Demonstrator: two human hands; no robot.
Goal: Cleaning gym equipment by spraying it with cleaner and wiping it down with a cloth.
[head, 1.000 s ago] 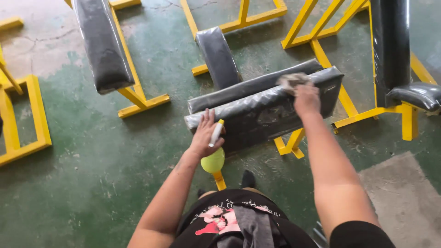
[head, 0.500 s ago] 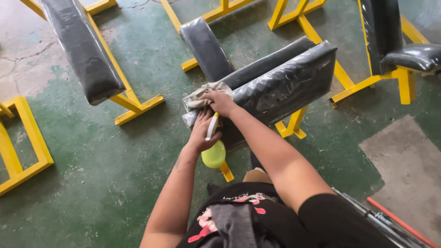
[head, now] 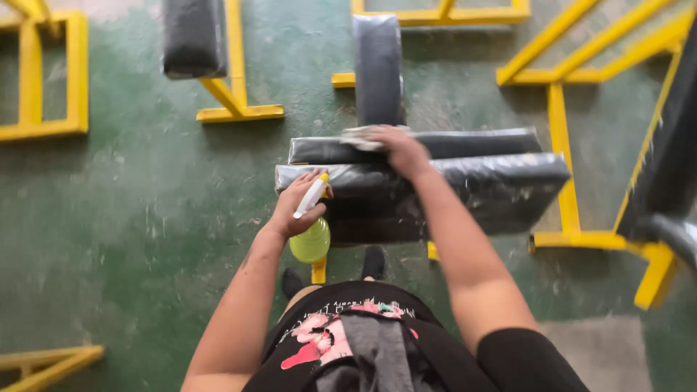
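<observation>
Floor (head: 145, 218) is green-painted concrete, scuffed and worn pale in streaks, fills most of the frame. Far left: yellow steel tube frame (head: 43, 80) in the upper left corner, another yellow frame corner (head: 51, 363) at lower left. Upper left of centre: a black padded bench (head: 192, 36) on yellow legs, wrapped in clear film.

Left hand (head: 294, 207), left of centre: fingers curled around the neck of a yellow-green spray bottle (head: 311, 243) with a white and yellow trigger head. Bottle hangs below the hand, just beside the near pad's left end. Fingertips touch that pad end.

Centre: the workpiece is a black upholstered pad (head: 465, 196) lying crosswise, covered in wrinkled clear plastic film, glossy with highlights. A second, narrower black pad (head: 479, 141) runs parallel right behind it, touching or nearly so; cannot tell which. A third black pad (head: 377, 69) stands lengthwise above them, top centre, on a yellow base.

Right hand (head: 399, 149), centre: palm down, fingers closed over a grey-white rag (head: 359, 136), pressing it onto the left part of the rear pad. Rag is bunched, partly hidden under the hand, blurred.

Bottom centre: the person's black shirt with a pink print, dark shoes on the floor under the pads.

Right: yellow frame rails (head: 559, 145) running diagonally and upright, yellow foot at lower right, another black film-wrapped pad (head: 664, 174) along the right edge. Bare grey concrete patch at the lower right.
</observation>
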